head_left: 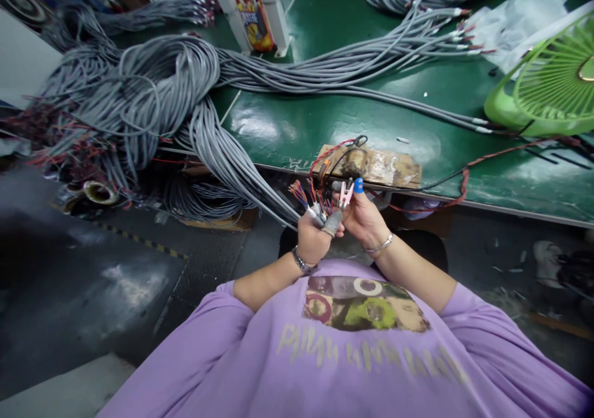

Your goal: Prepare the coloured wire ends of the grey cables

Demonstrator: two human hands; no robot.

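My left hand [315,238] is closed around the ends of several grey cables [271,201], with a grey finger cot on its thumb. Thin coloured wires [299,192] fan out of the stripped ends above that fist. Close beside it, my right hand [364,217] pinches a small pink-and-white clip-like tool [346,194] at the wires; its exact kind is unclear. A blue finger cot covers one of that hand's fingertips. Just beyond the hands, a worn wooden block [392,167] lies at the table edge with red and black leads [331,152] over it.
Large grey cable coils [171,72] heap on the left of the green table [455,96], and a long cable bundle [297,75] runs across it. A green fan [547,84] and a clear plastic bag [515,25] are at right. A white post [273,10] stands at the back.
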